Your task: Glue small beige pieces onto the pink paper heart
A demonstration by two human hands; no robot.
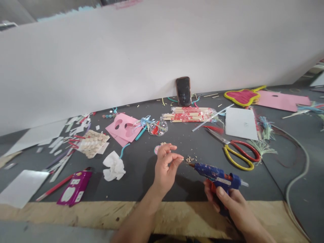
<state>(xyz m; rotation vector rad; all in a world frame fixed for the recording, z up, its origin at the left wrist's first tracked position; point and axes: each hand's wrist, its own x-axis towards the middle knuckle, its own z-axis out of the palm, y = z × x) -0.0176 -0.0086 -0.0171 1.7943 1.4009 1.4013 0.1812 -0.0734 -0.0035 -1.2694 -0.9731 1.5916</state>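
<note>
My right hand [233,202] is wrapped round the grip of a blue hot glue gun [215,175], its nozzle pointing left. With thumb and forefinger, my left hand [165,168] pinches a tiny pale bit [182,158], too small to identify, just left of the nozzle tip. A little pile of tan grains [190,158] lies on the dark tabletop behind the nozzle. Partly hidden behind my left hand is a small round pink and blue piece [157,149] with tan grains beside it.
Scissors [240,153] with red and yellow handles lie right of the glue gun. A phone [183,91] leans on the white partition behind packaged sticks [189,114]. Crumpled tissue [113,166], pink card [124,128] and a purple packet [74,187] are at left. A cable [302,155] curves down the right.
</note>
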